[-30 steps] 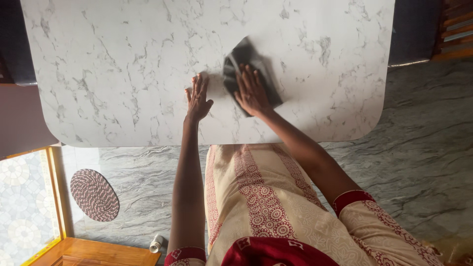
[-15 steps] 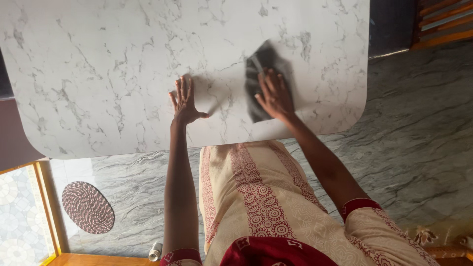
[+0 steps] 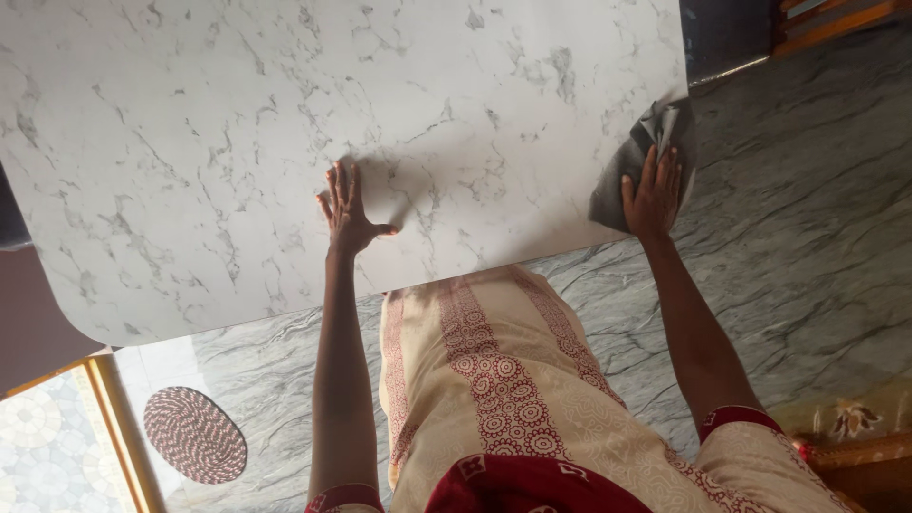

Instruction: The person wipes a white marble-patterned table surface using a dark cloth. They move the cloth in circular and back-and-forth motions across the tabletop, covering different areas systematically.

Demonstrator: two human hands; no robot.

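Right hand is pressing flat, fingers together, on crumpled grey cloth at marble-patterned table's rounded corner; left hand is lying splayed on its smooth top.

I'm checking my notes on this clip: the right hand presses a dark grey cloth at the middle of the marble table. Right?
Not quite. In the head view the right hand presses the dark grey cloth at the marble table's right corner, not its middle.

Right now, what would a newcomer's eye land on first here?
The white marble table fills the upper frame. The right hand presses a dark cloth at the table's right corner, while the left hand lies flat, fingers spread, near the near edge. A round woven mat sits on the floor at lower left.
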